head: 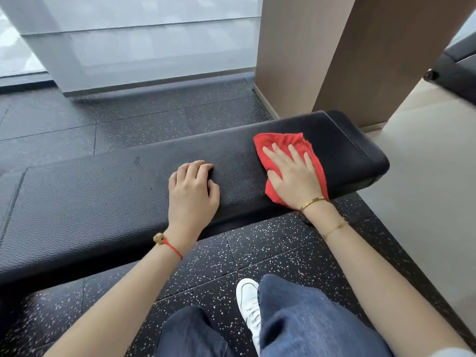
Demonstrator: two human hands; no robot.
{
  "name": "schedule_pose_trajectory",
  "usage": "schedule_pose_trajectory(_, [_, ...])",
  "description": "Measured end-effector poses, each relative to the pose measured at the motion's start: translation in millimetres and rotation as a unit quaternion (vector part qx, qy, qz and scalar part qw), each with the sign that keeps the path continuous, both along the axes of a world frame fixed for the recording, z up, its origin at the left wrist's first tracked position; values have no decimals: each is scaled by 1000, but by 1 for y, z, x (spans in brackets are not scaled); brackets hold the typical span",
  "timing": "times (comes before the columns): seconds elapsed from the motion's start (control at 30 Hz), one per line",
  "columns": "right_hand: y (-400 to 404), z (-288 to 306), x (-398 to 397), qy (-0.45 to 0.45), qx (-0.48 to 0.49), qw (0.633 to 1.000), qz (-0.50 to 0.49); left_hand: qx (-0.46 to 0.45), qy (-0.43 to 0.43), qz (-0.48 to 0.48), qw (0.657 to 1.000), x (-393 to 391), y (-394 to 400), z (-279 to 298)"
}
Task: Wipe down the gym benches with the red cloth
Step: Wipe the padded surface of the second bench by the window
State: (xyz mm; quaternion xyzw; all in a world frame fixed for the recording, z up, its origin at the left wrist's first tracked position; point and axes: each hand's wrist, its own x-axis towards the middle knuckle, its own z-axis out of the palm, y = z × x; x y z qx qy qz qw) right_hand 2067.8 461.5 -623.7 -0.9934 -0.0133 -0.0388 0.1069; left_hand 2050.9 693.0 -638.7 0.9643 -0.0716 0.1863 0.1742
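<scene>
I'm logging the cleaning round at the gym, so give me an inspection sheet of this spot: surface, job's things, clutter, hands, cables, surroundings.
Surface: black padded bench, textured top, a few small marks near the middle.
Job's things: red cloth spread flat on the bench's right part.
Clutter: nothing seen.
Hands: right hand lies flat on the cloth, fingers straight; left hand rests on the bench with fingers curled, holding nothing.
Cables: nothing seen.
Surroundings: speckled black rubber floor, frosted glass wall behind, brown column, pale floor at right, part of another black bench at upper right.
</scene>
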Motion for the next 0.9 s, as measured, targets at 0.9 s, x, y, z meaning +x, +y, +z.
schedule_pose_trajectory(0.9, [-100,1,12,24,6,986,-163,-9,13,-3,1000,-2,-3,1])
